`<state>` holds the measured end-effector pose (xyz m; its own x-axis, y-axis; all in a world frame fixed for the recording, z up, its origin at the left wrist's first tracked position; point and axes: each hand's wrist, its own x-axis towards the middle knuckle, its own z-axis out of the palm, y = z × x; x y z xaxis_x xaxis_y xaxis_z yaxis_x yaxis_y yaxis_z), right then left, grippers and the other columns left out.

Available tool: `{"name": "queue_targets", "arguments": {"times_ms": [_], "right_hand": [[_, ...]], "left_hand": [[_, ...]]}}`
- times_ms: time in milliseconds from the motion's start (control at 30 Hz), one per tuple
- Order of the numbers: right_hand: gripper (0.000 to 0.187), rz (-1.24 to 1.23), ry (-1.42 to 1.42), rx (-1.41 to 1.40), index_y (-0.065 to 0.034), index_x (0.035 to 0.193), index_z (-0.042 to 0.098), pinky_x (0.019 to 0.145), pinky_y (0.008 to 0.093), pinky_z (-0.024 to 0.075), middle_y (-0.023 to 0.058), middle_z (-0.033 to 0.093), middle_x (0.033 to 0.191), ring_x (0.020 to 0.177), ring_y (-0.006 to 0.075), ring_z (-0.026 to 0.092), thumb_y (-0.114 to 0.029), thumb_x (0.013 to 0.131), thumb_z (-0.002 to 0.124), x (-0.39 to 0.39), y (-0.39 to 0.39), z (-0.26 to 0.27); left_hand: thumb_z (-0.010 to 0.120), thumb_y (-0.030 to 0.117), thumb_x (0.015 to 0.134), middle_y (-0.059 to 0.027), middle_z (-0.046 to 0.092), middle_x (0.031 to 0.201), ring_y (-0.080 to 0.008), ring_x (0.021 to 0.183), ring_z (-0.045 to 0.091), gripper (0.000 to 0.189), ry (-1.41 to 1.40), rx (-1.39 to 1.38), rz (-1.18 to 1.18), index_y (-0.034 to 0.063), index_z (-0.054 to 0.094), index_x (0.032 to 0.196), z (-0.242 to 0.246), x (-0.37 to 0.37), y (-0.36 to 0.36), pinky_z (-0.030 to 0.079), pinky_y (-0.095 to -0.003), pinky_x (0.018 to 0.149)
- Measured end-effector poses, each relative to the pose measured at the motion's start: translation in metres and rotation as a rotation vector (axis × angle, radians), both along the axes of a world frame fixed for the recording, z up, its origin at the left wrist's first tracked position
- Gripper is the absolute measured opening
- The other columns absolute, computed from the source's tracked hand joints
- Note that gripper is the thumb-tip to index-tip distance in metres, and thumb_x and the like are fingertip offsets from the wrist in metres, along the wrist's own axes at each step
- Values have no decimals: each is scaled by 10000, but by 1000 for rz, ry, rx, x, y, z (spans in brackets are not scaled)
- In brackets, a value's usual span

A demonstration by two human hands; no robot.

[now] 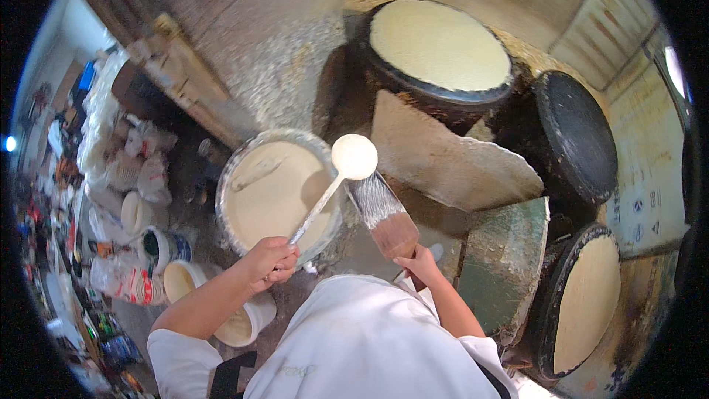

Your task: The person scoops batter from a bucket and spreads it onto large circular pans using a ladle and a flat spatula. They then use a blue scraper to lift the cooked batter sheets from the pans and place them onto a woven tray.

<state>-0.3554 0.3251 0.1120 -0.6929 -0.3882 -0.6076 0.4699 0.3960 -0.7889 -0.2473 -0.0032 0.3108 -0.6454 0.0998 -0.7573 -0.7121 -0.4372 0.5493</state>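
My left hand (pixel 271 266) grips the handle of a long-handled ladle (pixel 321 208). The ladle's round bowl is filled to the rim with pale cream liquid (pixel 355 156). It hangs over the right rim of a large round tub (pixel 221 208) that holds cream liquid of the same kind; an elongated pale object floats or lies at its surface. Gripped at the lower end by my right hand (pixel 420 266) is a brown rectangular piece (pixel 394 233), its exact kind unclear. A streaky whitish layer covers its upper half, just below the ladle's bowl.
Large dark round vats (pixel 471 102) stand at the back and right, some with cream-coloured tops. Broken-edged boards (pixel 443 158) and a green board (pixel 498 266) lean between them and me. White buckets (pixel 257 318) and plastic bags (pixel 124 280) crowd the floor at left.
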Motion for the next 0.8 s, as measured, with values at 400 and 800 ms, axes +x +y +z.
{"name": "queue_targets", "arguments": {"times_ms": [400,800], "right_hand": [[116,-678,-37,-454,-20,933,594,472,252,429,32,567,741,531,106,528,-39,822,620,-119,248,37],[558,-1169,21,-699,-37,927,490,398,248,225,-5,371,610,425,85,308,-590,858,506,-170,475,50]], "left_hand": [[419,156,955,42,353,543,-68,360,296,149,289,283,-344,75,485,848,-8,-300,326,228,-228,354],[495,191,906,-232,617,739,-463,732,583,150,1020,-1139,-636,42,485,891,-133,-445,600,460,-520,609]]}}
